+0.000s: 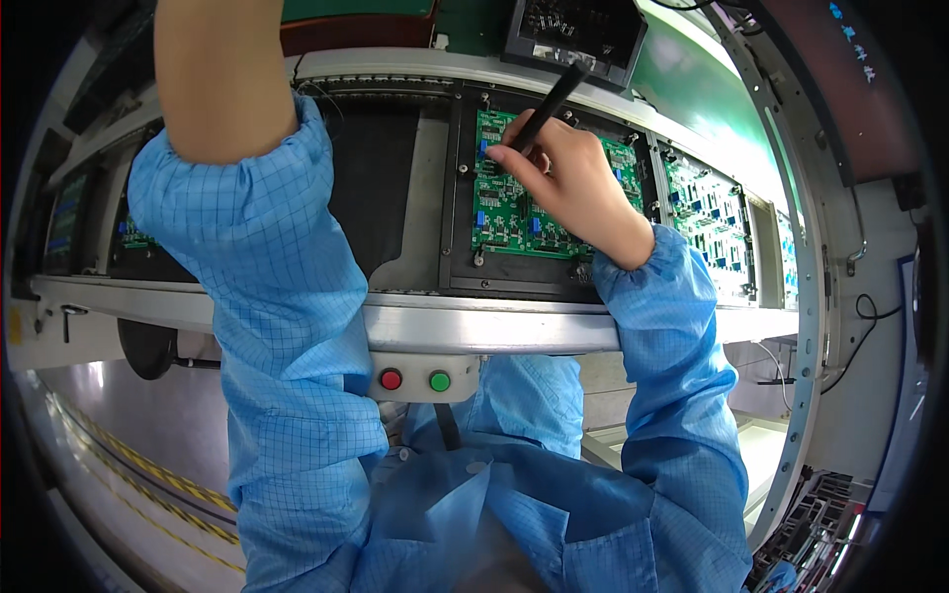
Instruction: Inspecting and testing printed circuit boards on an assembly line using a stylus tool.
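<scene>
My right hand (575, 178) is closed round a slim black pen-shaped tool (554, 101), which slants up and to the right out of my grip. The hand is over green circuit boards (502, 235) carrying blue block-like components, and its fingers are close to one of these near the boards' upper left. Its lower tip is hidden by my fingers, so contact with the board cannot be made out. A black carrier (514, 274) frames the boards. My left forearm (225, 79) reaches up past the top edge of the picture, and the hand itself is out of sight.
A conveyor with a silver front rail (494, 326) crosses before me. More boards in a carrier (714, 222) sit to the right, others far left. Below the rail is a box with red (391, 379) and green (440, 381) buttons. A dark-framed device (573, 40) stands behind.
</scene>
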Demonstrator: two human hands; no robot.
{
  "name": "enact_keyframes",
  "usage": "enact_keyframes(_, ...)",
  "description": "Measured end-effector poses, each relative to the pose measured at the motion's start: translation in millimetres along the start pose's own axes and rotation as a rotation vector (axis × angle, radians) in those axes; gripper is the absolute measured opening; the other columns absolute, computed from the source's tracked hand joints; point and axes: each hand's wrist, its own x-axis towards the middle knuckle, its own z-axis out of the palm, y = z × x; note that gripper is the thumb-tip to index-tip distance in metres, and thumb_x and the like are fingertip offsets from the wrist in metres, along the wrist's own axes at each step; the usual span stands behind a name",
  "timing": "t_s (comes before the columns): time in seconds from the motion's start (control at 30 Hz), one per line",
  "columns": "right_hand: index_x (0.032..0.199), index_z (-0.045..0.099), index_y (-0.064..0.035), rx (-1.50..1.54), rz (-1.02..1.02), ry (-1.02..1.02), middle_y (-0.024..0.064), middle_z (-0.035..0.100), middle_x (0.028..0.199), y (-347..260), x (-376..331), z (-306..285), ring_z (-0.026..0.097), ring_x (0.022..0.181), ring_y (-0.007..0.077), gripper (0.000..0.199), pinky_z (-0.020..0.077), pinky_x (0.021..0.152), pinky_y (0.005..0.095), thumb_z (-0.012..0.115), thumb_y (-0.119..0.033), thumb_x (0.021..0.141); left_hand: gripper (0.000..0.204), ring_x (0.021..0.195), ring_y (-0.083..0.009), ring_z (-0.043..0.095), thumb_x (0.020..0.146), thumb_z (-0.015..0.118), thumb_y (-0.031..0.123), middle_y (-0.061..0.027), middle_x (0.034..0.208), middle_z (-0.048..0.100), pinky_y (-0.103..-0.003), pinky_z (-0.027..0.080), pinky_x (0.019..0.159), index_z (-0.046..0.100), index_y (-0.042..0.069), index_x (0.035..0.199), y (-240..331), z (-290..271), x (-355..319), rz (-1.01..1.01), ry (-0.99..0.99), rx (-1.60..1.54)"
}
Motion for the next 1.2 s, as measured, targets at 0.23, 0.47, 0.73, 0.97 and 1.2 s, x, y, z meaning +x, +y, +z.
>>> enact_keyframes(0.23, 0.089, 0.061, -0.0005, 0.122, -0.129, -0.175, 0.0137, 0.060, 0.070, -22.7, -10.5, 5.9, 0.062, 0.062, 0.0303, 0.026, 0.0484, 0.056, 0.0379, 0.072, -0.024, 0.090, 0.031, 0.058, -0.0152, 0.055, 0.093, 0.061, 0.023, -0.0093, 0.064, 0.059, -0.031, 0.044, 0.057, 0.064, -0.006, 0.080, 13.9, -15.2, 8.6, -0.171, -0.111, 0.045)
enact_keyframes(0.47, 0.091, 0.063, -0.0011, 0.124, 0.010, -0.045, 0.0076, 0.063, 0.075, -10.1, -22.7, -11.7, 0.059, 0.063, 0.0149, 0.016, 0.0466, 0.057, 0.0285, 0.071, -0.015, 0.090, 0.030, 0.057, -0.0139, 0.055, 0.093, 0.062, 0.022, -0.0086, 0.064, 0.059, -0.030, 0.044, 0.056, 0.065, -0.005, 0.083, -3.6, -9.2, -4.7, 0.078, -0.014, -0.060)
enact_keyframes(0.73, 0.092, 0.064, -0.0009, 0.153, 0.003, -0.153, 0.0092, 0.062, 0.075, -6.5, -21.0, -6.5, 0.061, 0.063, 0.0186, 0.017, 0.0471, 0.056, 0.0309, 0.071, -0.016, 0.090, 0.028, 0.052, -0.0106, 0.051, 0.094, 0.062, 0.023, -0.0045, 0.060, 0.056, -0.028, 0.040, 0.050, 0.065, -0.003, 0.083, -6.9, -1.3, -8.0, 0.005, 0.024, 0.004)
enact_keyframes(0.97, 0.093, 0.064, -0.0013, 0.246, -0.107, -0.233, 0.0095, 0.064, 0.083, -22.7, -24.1, 0.8, 0.064, 0.068, 0.0219, 0.017, 0.0499, 0.061, 0.0329, 0.073, -0.015, 0.088, 0.028, 0.053, -0.0109, 0.050, 0.094, 0.062, 0.023, -0.0048, 0.060, 0.055, -0.029, 0.040, 0.050, 0.065, -0.003, 0.083, -5.2, -7.2, -0.6, 0.024, -0.022, -0.049)
enact_keyframes(1.2, 0.096, 0.062, -0.0024, 0.136, 0.071, 0.143, 0.0060, 0.061, 0.071, -3.0, 3.3, -38.4, 0.059, 0.062, 0.0135, 0.019, 0.0449, 0.055, 0.0281, 0.071, -0.019, 0.091, 0.030, 0.058, -0.0141, 0.050, 0.093, 0.062, 0.023, -0.0084, 0.062, 0.054, -0.032, 0.041, 0.056, 0.062, -0.006, 0.083, 6.7, -6.7, 7.8, 0.037, 0.080, 0.051)
